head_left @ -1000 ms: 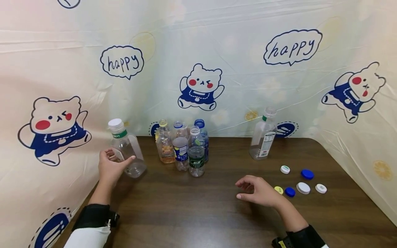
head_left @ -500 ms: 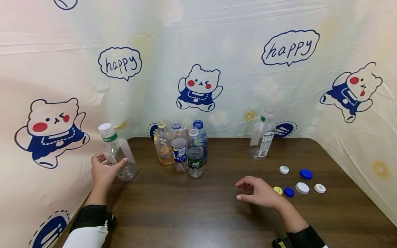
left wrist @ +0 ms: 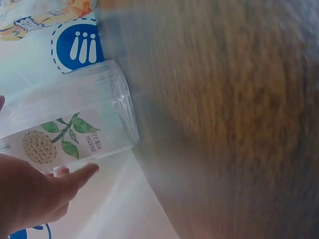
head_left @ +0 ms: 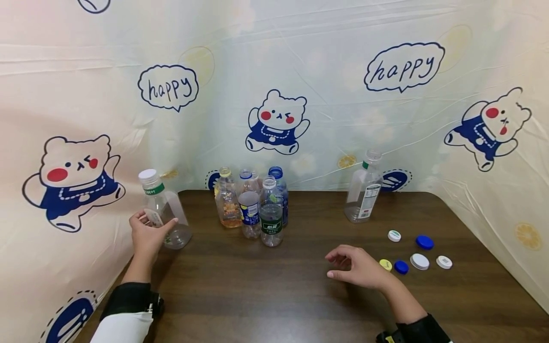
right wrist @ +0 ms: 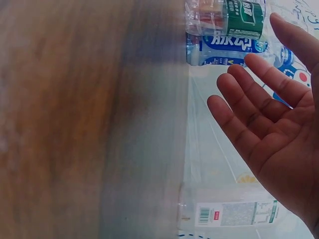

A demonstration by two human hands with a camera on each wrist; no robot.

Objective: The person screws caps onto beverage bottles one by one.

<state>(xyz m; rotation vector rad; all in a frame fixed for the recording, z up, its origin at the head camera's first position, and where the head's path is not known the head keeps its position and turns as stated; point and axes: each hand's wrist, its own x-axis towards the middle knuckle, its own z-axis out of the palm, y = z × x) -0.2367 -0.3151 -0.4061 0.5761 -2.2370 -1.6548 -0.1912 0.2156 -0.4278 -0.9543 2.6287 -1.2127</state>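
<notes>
My left hand is around a clear plastic bottle at the left of the table, thumb towards the near side. This bottle has a white cap and a green neck band. In the left wrist view, the bottle shows a leaf-printed label, and its base is at the tabletop. My right hand hovers over the table with loosely bent fingers and holds nothing. Nearest to it are a yellow cap and a blue cap.
Several uncapped bottles stand together at centre back, the green-labelled one in front. Another uncapped clear bottle stands back right. Further caps lie at right, including a larger blue cap and a white cap. A printed curtain hangs behind the table.
Over the past second my left hand and the white-capped bottle have shifted left, away from the bottle group. Between the last two frames they barely move. The right hand stays in place.
</notes>
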